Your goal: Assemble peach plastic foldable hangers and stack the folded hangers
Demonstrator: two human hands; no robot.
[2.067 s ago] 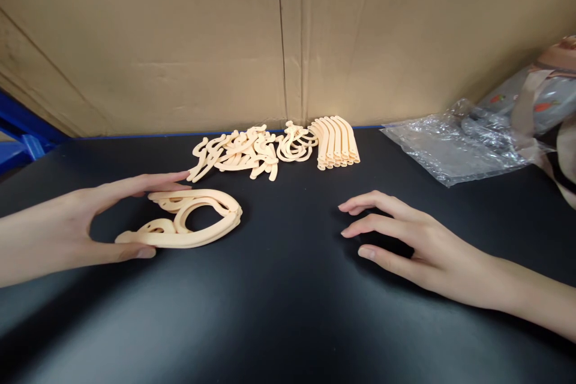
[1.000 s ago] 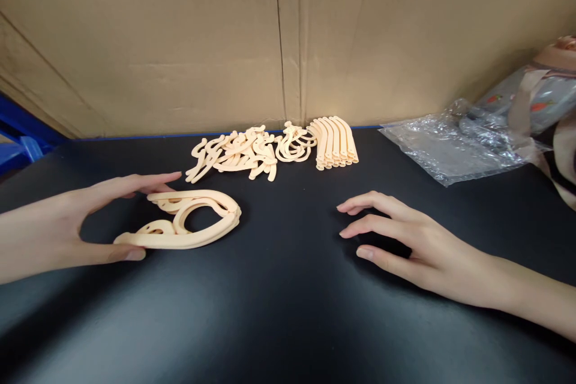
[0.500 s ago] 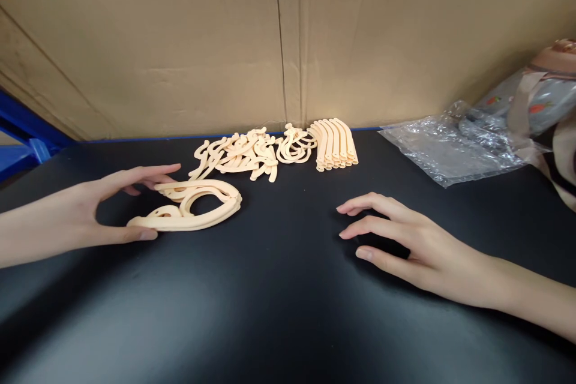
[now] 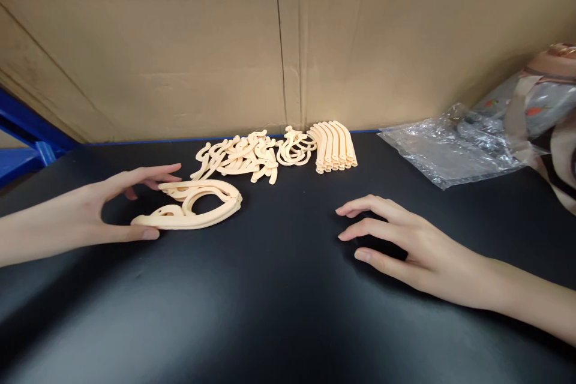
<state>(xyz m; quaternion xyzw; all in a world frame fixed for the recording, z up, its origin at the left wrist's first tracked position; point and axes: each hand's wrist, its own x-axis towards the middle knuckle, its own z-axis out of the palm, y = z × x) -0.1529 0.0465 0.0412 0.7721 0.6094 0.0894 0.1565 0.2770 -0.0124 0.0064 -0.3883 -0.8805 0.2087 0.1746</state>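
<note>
Head view shows a cream-coloured, folded, loop-shaped plastic piece (image 4: 193,222) lying on the smooth black surface (image 4: 279,312). At its left end, the left hand (image 4: 96,207) has its fingers spread around it, on its near and far sides; whether they press, I cannot tell. Well to its right, the right hand (image 4: 414,249) holds nothing, its fingers apart. The step in hand seems to be the positioning of this piece; lifting it would call for the left fingers to close more firmly.

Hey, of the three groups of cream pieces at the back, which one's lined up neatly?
The rightmost stack: its bent pieces lie parallel, side by side, while the left pile and middle pile are jumbled.
</note>
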